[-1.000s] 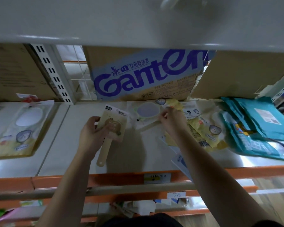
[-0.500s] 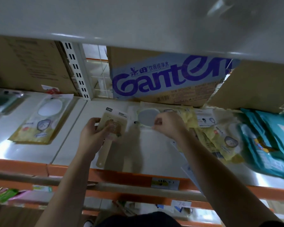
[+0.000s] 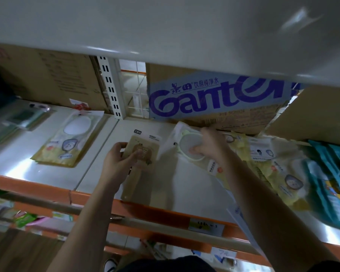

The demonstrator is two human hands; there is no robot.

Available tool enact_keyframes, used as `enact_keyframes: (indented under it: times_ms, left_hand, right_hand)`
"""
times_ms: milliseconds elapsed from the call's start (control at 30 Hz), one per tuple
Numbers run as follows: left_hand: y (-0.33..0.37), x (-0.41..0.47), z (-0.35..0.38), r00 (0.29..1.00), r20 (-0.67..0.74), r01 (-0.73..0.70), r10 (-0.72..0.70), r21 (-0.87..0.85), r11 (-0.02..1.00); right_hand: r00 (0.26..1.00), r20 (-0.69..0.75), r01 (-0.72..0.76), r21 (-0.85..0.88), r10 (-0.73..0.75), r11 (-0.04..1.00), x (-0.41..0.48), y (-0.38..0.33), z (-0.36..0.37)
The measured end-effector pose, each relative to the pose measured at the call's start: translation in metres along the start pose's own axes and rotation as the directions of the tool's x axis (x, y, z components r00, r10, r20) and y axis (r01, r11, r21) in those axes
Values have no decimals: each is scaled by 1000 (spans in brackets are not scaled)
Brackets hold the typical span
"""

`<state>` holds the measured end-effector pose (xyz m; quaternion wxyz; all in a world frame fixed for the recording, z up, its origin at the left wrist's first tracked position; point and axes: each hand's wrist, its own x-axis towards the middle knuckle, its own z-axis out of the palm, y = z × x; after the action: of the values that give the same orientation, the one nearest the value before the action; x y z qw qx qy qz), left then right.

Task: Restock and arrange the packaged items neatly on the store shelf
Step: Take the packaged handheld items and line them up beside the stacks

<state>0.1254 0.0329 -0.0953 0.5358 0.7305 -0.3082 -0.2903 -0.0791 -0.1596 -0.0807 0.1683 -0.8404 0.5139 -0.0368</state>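
One beige carded pack [image 3: 143,152] with a long handle was clamped in the left hand [image 3: 114,165]. The thumb lay over its face and the fingers [image 3: 120,146] curled behind its left edge. Its handle end reached close to the orange front edge [image 3: 145,212] of the shelf [image 3: 194,193].

Just right of those fingers, the right hand [image 3: 212,146] gripped one white ring pack [image 3: 186,146], fingers curled onto the ring. The pack's top edge was tilted up near the Ganten box [image 3: 214,99].

Right of that hand lay a loose heap of at least three yellow packs [image 3: 283,173], then at least two teal packs [image 3: 330,181]. Left of the left fingers was bare shelf, then one yellow pack [image 3: 67,146] in the next bay.
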Motion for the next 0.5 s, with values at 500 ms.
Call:
enact_keyframes:
  times_ms: [500]
  left_hand:
    - [-10,26,-105,998,-50,11,-23,-230,973]
  right_hand:
    - [990,69,-121,872,125,475,5,-102,29]
